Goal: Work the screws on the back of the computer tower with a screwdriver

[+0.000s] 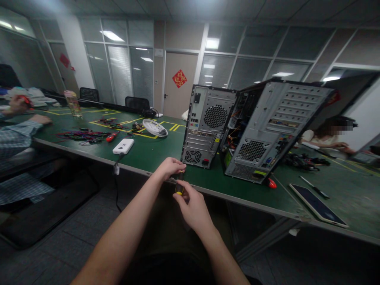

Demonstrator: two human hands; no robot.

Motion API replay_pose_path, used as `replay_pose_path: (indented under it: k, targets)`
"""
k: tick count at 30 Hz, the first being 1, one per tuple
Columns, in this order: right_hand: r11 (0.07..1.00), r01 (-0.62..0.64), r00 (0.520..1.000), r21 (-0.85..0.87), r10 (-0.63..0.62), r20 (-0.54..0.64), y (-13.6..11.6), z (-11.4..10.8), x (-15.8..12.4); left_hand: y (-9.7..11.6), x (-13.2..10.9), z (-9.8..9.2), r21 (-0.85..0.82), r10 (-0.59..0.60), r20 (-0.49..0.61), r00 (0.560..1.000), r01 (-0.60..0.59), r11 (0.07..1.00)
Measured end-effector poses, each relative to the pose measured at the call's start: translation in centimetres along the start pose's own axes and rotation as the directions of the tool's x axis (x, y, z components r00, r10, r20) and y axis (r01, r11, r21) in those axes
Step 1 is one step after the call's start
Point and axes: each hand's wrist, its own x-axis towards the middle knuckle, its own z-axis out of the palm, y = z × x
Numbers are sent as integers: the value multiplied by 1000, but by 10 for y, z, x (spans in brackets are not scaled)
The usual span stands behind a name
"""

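Observation:
My right hand (193,202) is closed around the black and yellow handle of a screwdriver (179,189), held at the table's front edge. Just above it, my left hand (170,168) is pinched together by the screwdriver's far end; what lies between its fingertips is too small to make out. Both hands are close to the lower left corner of an upright computer case (197,140), whose rear panel with fan grille and ports faces me. To its right, a second computer case (255,148) stands at an angle with its side open, wiring showing inside.
On the green table (166,152) are a white power bank (123,146) with a cable, a red-handled tool (111,137), bundled cables (80,135) and a white round grille (154,128). A tablet (317,204) and a thin tool (314,187) lie right. People sit at both sides.

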Motion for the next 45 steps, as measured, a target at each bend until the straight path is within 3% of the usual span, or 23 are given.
replay_pose_path:
  k: [10, 17, 22, 26, 29, 31, 33, 35, 39, 42, 45]
  targets:
    - [981, -33, 994, 192, 52, -93, 8, 5, 0, -1, -3, -2, -108, -4, 88, 996, 13, 994]
    - [998, 47, 979, -47, -55, -194, 7, 5, 1, 0, 1, -2, -125, -68, 14, 998, 69, 990]
    - [998, 66, 991, -20, -68, -113, 10, 5, -2, 1, 0, -3, -116, -62, 5, 998, 62, 991]
    - [997, 71, 989, 6, -69, -131, 10, 4, -4, -4, 3, -2, -55, -10, 7, 1000, 10, 998]
    - [994, 105, 980, -28, -108, -170, 7, 4, -4, -7, 16, -3, 42, 111, -126, 986, -107, 993]
    - [990, 134, 972, -51, -142, -188, 6, 3, -5, -5, 30, -7, 151, 224, -236, 946, -192, 970]
    - [983, 166, 963, -73, -178, -203, 4, 4, -4, -1, 48, -10, 213, 300, -271, 915, -247, 945]
    - [975, 200, 951, -95, -217, -220, 4, 4, -4, 5, 67, -12, 222, 344, -264, 901, -290, 931]
    - [961, 242, 932, -133, -269, -245, 6, 5, -4, 10, 98, -8, 157, 343, -202, 917, -315, 936]
    - [967, 222, 937, -123, -247, -247, 10, 5, -5, 4, 111, -3, 104, 357, -156, 921, -344, 933]
    - [973, 205, 947, -107, -225, -227, 16, 6, -7, -8, 119, -2, 119, 418, -135, 898, -404, 907]
